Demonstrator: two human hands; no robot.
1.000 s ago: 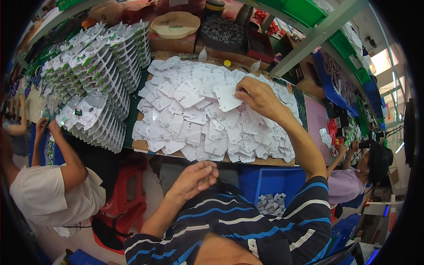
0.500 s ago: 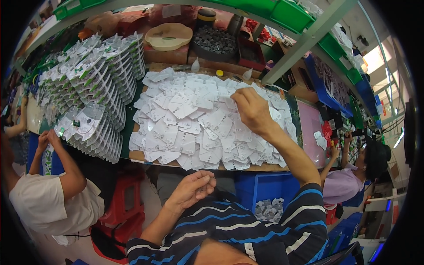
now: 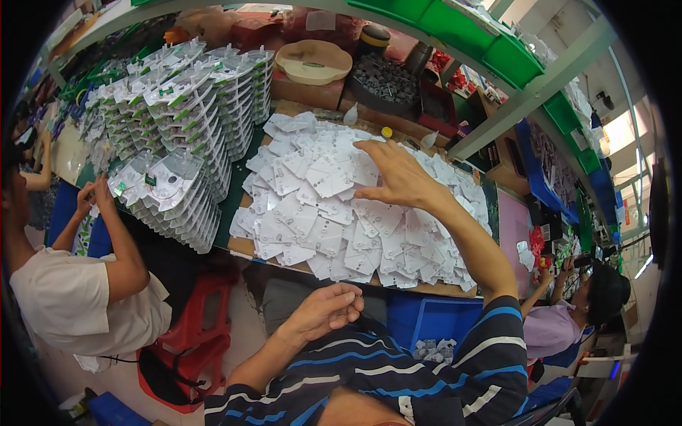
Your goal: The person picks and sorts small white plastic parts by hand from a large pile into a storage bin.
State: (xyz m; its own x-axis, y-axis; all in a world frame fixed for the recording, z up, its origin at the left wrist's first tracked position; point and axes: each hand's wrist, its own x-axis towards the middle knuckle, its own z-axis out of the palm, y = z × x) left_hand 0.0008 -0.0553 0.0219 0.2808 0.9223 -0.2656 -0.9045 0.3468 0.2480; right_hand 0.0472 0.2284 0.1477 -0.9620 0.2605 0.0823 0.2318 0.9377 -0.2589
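A heap of flat white plastic pieces [image 3: 320, 220] covers the wooden table in front of me. My right hand [image 3: 398, 177] reaches out over the heap's far middle, fingers spread and palm down, with the thumb touching the pieces. Nothing is gripped in it. My left hand [image 3: 327, 312] hangs low by my lap under the table's near edge. Its fingers are curled in loosely, and I see nothing in them. Both forearms come out of my blue, black and white striped sleeves.
Tall leaning stacks of white pieces [image 3: 185, 121] stand at the left. A person in a white shirt [image 3: 71, 298] works there, above a red stool [image 3: 199, 326]. A blue bin [image 3: 440, 334] sits under the table. A tray of dark parts [image 3: 387, 78] lies behind, and another person [image 3: 568, 319] is at the right.
My right hand has shifted a little left and farther across the heap, and its fingers have spread. My left hand has stayed by my lap.
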